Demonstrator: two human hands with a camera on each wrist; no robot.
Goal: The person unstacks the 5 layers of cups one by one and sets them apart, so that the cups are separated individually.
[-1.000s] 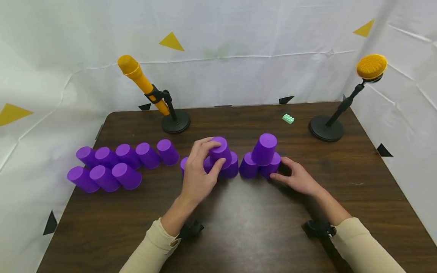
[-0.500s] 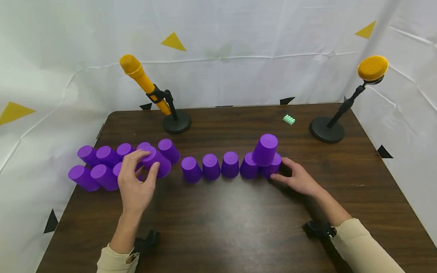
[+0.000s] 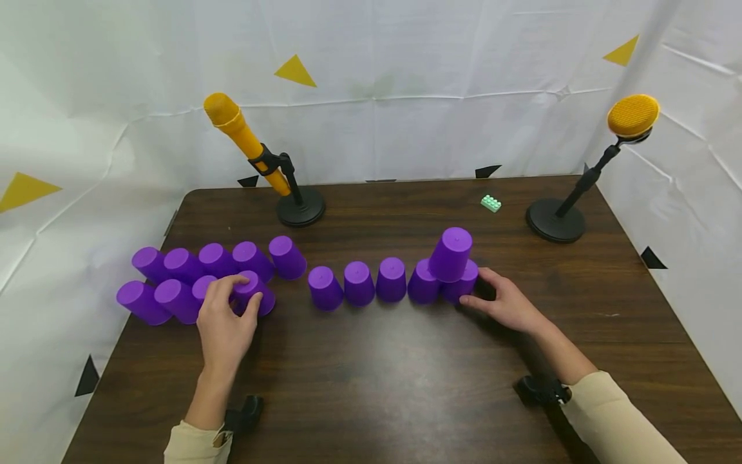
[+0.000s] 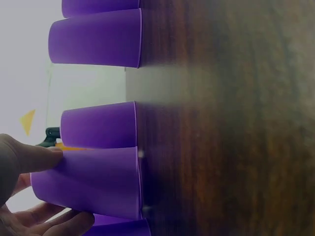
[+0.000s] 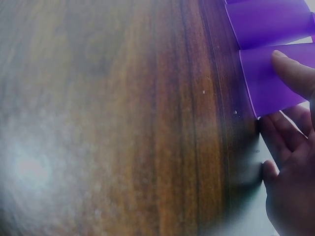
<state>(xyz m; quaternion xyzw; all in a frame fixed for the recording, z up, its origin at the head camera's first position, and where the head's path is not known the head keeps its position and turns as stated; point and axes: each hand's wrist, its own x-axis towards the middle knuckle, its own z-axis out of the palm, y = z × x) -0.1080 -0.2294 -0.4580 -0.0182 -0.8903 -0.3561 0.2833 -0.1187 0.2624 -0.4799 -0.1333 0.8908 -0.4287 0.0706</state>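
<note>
Lowered cup (image 3: 253, 291) onto counter (image 3: 371, 374), left fingers (image 3: 228, 283) grasping it, cups (image 3: 174, 298) crowding beside; right fingers (image 3: 484, 298) touching stack (image 3: 449, 267).

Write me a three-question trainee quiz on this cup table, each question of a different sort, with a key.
1. True or false: the left hand grips an upside-down purple cup that stands on the table.
2. Multiple choice: the raised cup beside the right hand rests on
A. the bare table
B. two cups below it
C. the green brick
3. Fill in: the yellow microphone leans in a black ____ at the back left.

Key:
1. True.
2. B.
3. Stand.
</note>
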